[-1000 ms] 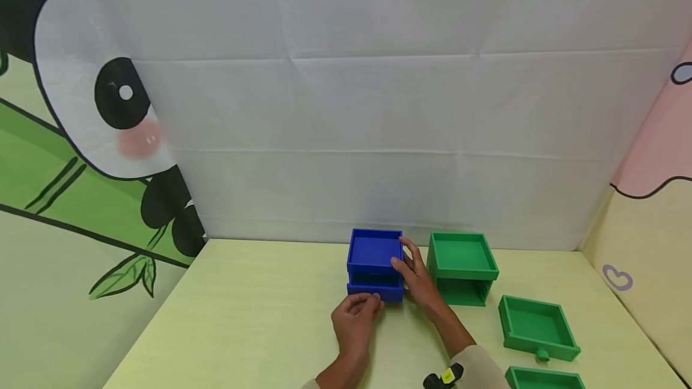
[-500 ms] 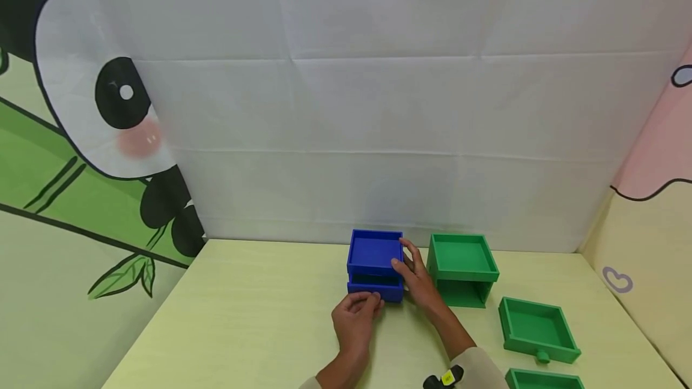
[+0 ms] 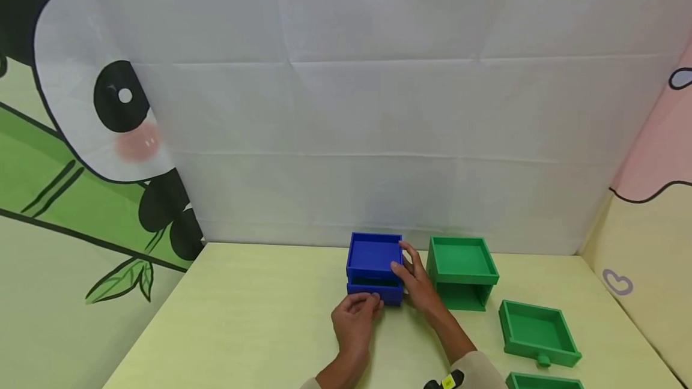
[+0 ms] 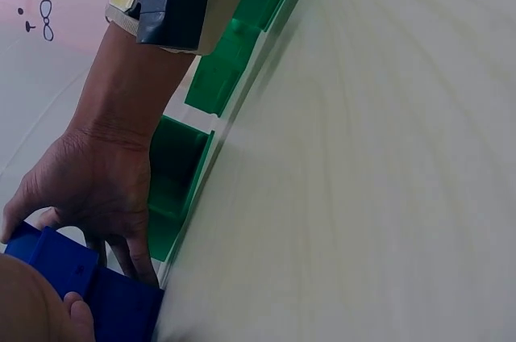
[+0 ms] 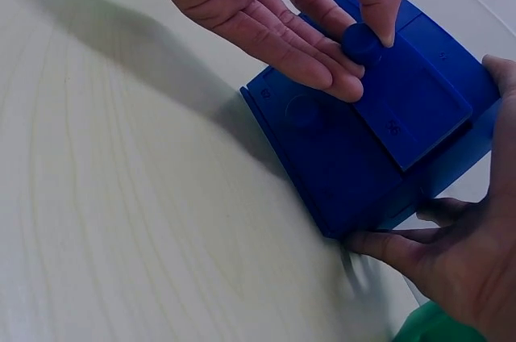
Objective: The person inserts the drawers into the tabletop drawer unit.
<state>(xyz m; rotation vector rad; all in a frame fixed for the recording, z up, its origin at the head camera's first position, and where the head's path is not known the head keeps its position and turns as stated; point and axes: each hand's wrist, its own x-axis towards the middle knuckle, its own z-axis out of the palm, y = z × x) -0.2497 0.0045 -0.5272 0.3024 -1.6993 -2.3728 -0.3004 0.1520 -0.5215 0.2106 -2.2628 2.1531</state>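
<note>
A small blue drawer cabinet (image 3: 375, 256) stands at the back middle of the table. Its drawer (image 3: 374, 293) sticks out a little at the front. My left hand (image 3: 354, 323) is at the drawer front; in the right wrist view its thumb and fingers pinch a round blue knob (image 5: 362, 42). Around the cabinet's right side my right hand (image 3: 418, 281) holds the body, thumb near the top front corner and fingers along the side. From the left wrist, this right hand (image 4: 97, 181) spans the blue side wall. The drawer's inside is mostly hidden.
Just right of the blue cabinet stands a green cabinet (image 3: 464, 260) with an open front. Two loose green drawers, one nearer (image 3: 545, 382) and one farther (image 3: 537, 329), lie on the table (image 3: 243, 317) at the right. A pale cloth wall (image 3: 324, 191) closes off the back.
</note>
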